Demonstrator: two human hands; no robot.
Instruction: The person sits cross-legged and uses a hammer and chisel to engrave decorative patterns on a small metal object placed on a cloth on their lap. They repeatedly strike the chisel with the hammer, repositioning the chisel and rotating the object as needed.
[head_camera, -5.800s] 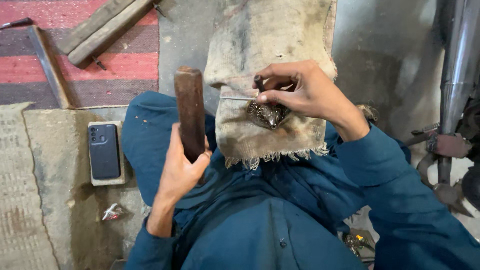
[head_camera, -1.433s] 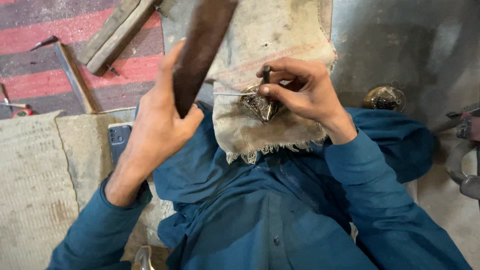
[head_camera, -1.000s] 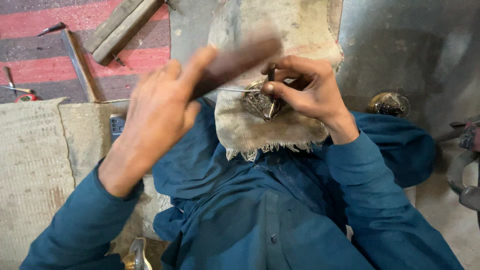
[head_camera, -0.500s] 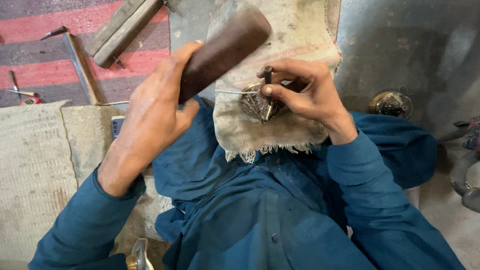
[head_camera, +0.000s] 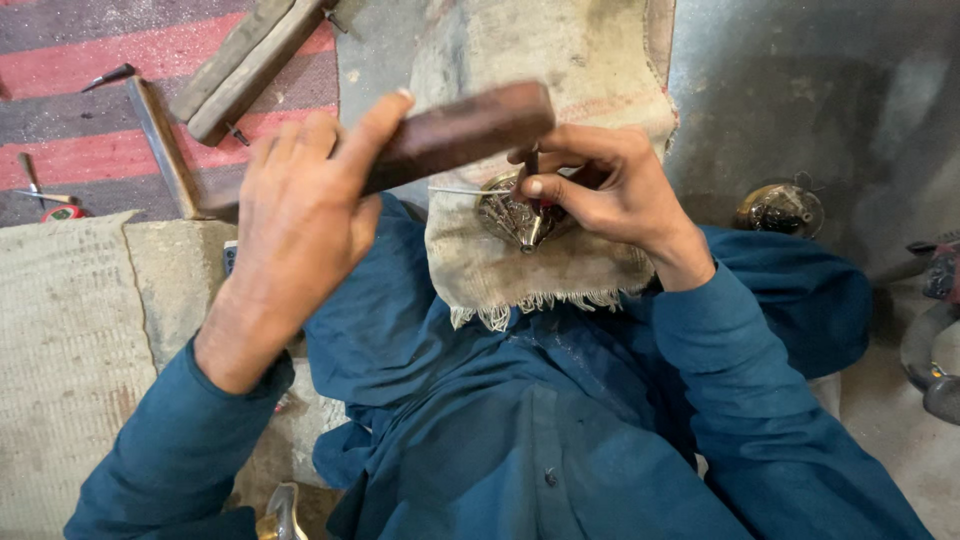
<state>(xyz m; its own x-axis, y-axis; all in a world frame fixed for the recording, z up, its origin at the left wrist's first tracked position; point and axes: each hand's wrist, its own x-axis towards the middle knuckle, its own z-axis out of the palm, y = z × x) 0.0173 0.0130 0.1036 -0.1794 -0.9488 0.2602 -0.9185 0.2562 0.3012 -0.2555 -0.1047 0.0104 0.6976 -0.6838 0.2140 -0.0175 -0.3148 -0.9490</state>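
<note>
On the lap cloth: a small ornate metal piece, silvery and patterned, lies on a frayed burlap sack draped over the person's knee.
Wooden mallet: a dark brown block, tilted, its end just above the piece.
Left hand: fingers wrapped tight round the mallet, thumb along its top.
Right hand: fingertips pinched on a thin punch standing upright on the metal piece.
Nearby floor: a round brass-coloured object sits apart to the right.
</note>
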